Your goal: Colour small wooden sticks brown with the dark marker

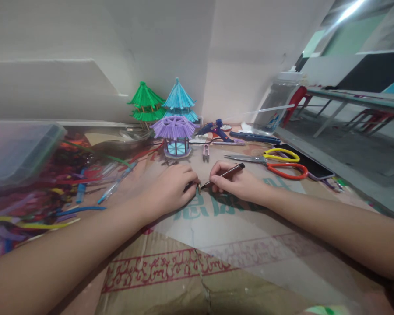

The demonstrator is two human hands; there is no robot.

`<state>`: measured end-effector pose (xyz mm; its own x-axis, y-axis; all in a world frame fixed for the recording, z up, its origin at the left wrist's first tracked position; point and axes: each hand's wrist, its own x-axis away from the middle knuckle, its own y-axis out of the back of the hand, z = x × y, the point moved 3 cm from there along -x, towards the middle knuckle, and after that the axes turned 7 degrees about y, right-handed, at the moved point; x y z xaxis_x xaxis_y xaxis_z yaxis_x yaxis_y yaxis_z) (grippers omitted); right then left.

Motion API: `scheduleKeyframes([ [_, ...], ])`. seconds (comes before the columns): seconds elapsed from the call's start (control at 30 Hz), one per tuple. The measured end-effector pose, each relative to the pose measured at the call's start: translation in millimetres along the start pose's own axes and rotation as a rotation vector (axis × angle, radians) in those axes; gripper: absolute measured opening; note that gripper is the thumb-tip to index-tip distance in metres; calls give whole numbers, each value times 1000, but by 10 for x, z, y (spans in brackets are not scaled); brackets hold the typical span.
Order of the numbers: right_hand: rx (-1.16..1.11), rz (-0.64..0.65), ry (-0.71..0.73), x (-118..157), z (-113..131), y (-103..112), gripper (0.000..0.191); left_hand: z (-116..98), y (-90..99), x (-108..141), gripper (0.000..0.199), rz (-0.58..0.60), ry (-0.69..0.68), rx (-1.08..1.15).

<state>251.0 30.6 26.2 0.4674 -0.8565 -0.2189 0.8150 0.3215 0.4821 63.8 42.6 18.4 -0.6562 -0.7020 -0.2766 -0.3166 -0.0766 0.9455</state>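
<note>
My right hand (231, 179) is closed round a dark, slim pen (232, 171), its tip pointing down and left. My left hand (175, 181) rests on the cardboard with its fingertips pinched on a small yellowish piece (199, 189), too small to make out fully. The pen's tip is at or very close to this piece; I cannot tell whether they touch. Just beyond my hands stands a purple-roofed miniature pavilion (177, 135). Behind it are one with a green roof (146, 100) and one with a blue roof (178, 96).
Scissors with yellow and red handles (272, 162) lie right of my hands, beside a phone (310, 162). Small snips (206, 153) and a blue glue gun (218, 130) lie beyond. Colourful craft stems (26, 205) crowd the left, near a clear plastic box (19, 148). A large bottle (280, 103) stands back right.
</note>
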Motion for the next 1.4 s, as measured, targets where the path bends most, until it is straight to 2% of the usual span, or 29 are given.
scheduleKeyframes([
  [0.53, -51, 44, 18, 26, 27, 5, 15, -6, 10, -4, 13, -8, 1, -6],
  [0.67, 11, 13, 26, 17, 11, 5, 13, 2, -4, 2, 14, -14, -8, 10],
  [0.87, -34, -55, 3, 5, -23, 19, 12, -7, 2, 15, 14, -29, -8, 30],
  [1.17, -39, -149, 6, -16, -9, 56, 13, -22, 12, 25, 30, -14, 34, 35],
  [1.4, -60, -174, 24, -16, -31, 64, 14, -14, -12, 25, 22, -10, 75, 87],
])
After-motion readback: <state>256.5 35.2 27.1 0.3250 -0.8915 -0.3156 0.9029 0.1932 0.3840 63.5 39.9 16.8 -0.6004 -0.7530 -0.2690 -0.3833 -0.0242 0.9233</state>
